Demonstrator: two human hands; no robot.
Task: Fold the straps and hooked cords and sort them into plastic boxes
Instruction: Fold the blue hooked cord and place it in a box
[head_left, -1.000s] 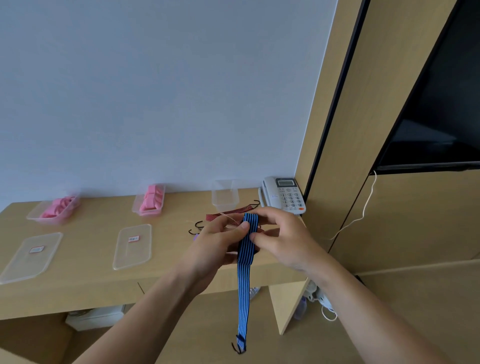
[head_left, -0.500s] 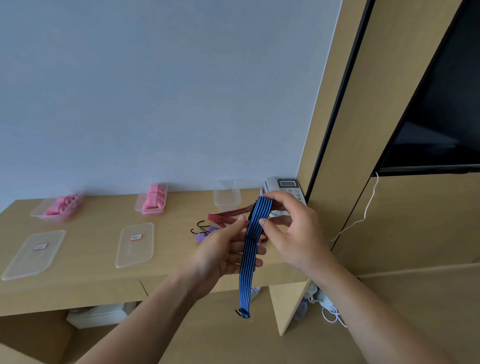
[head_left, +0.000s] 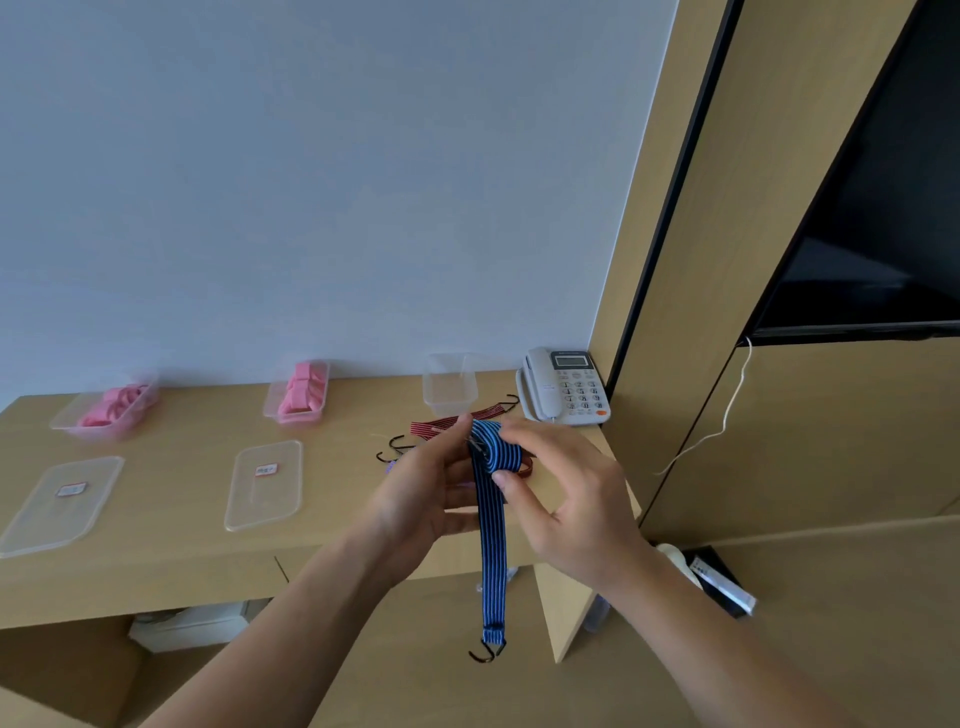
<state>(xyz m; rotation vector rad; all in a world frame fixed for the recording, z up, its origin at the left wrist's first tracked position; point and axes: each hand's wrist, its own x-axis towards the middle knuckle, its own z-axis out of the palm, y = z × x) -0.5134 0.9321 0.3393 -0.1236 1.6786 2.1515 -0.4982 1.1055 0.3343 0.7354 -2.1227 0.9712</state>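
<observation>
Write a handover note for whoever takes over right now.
Left hand pinches the blue striped hooked cord at its fold; right hand grips the fold.
Its tail and hook hang below the desk edge.
Done: pink straps lie in the left box and middle box.
Left: finish folding, drop it in the empty clear box, then the red striped hooked cord on the desk.

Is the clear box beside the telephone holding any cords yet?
No, the clear box beside the telephone shows only its bare bottom.

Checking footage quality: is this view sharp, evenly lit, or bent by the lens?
Head view: soft even light, no glare; the panel leans, bent by the wide lens; left hand, right hand and blue cord look slightly soft.
</observation>
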